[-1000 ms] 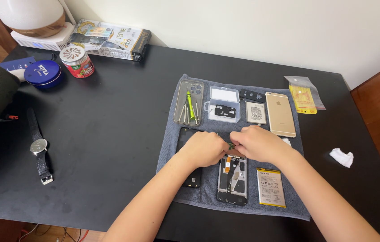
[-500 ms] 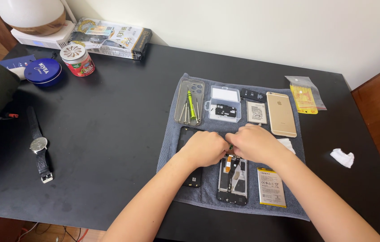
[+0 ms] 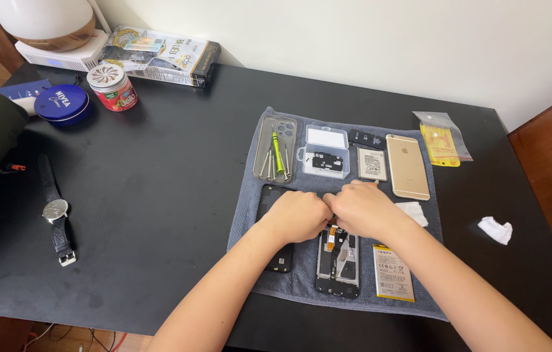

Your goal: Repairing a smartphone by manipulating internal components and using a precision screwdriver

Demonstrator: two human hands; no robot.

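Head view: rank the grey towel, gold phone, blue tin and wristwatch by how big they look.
1. Grey towel, by far the largest.
2. Gold phone.
3. Blue tin and wristwatch: too different in shape to rank, the tin round, the watch long and thin.

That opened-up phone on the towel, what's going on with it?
A person has both hands together over an opened phone lying on a grey towel. The left hand and right hand meet at its top end; what they pinch is hidden. A battery, a gold phone and a tray of screwdrivers lie around.
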